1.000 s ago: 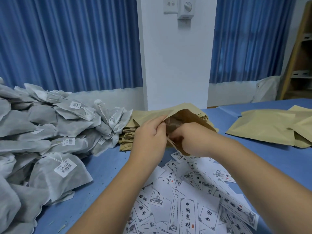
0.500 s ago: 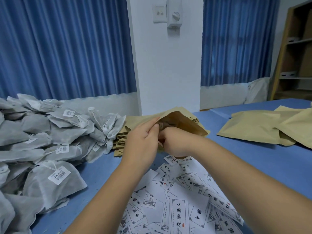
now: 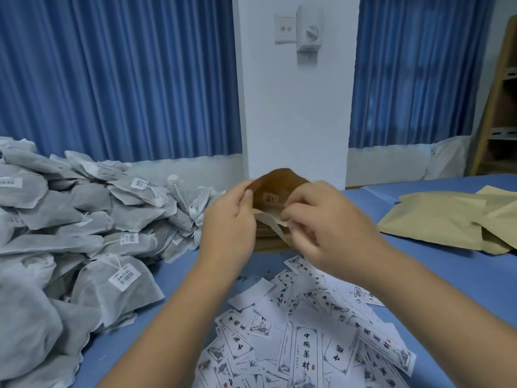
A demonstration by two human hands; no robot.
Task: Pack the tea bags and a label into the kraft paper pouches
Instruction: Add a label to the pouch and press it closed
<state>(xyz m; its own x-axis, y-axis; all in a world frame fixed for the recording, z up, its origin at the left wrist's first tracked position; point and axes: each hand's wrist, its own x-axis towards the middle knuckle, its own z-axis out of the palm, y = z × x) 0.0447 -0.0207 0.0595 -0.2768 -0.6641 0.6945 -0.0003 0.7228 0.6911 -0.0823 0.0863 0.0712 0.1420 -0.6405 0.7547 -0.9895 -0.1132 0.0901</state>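
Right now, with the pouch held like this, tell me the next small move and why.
Probably let the right hand go and take one label from the pile on the table below it, the left hand holding the pouch. Both hands pinch its mouth open; a small tag shows inside, so it seems already filled.

Two bare hands and forearms
The left hand (image 3: 227, 222) and right hand (image 3: 333, 223) show short-trimmed nails; the left forearm (image 3: 167, 317) and right forearm (image 3: 419, 299) run bare to the lower edge.
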